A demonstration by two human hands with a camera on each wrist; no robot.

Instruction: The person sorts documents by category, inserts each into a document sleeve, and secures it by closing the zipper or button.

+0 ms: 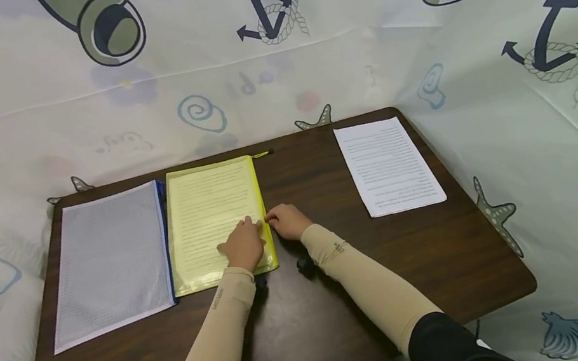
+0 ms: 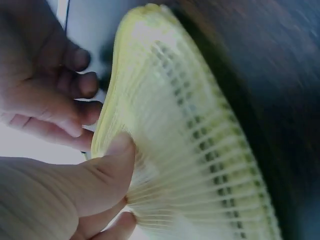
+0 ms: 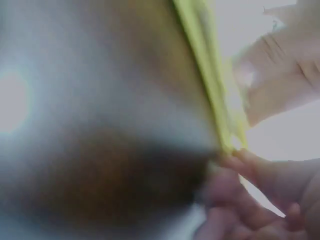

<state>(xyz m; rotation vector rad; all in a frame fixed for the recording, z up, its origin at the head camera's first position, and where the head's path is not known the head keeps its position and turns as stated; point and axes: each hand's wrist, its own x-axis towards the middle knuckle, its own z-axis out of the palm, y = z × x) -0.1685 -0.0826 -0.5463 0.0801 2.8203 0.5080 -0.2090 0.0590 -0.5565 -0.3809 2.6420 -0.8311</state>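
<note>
A yellow mesh zip pouch (image 1: 205, 214) lies on the table, with lined paper showing through it. My left hand (image 1: 244, 245) presses on its right part with fingers spread. Up close in the left wrist view, the left digits (image 2: 112, 160) rest against the mesh. From the right, my right hand (image 1: 289, 222) reaches the pouch's right edge. In the right wrist view, its thumb and fingertips (image 3: 255, 172) pinch at the yellow zip edge (image 3: 207, 75). A zip slider there is hidden by the fingers.
Left of the yellow pouch lies a white mesh pouch (image 1: 112, 263) with a blue zip edge. Printed white sheets (image 1: 391, 169) lie at the right of the brown table (image 1: 309, 164). A patterned curtain (image 1: 362, 70) hangs behind the table's far edge.
</note>
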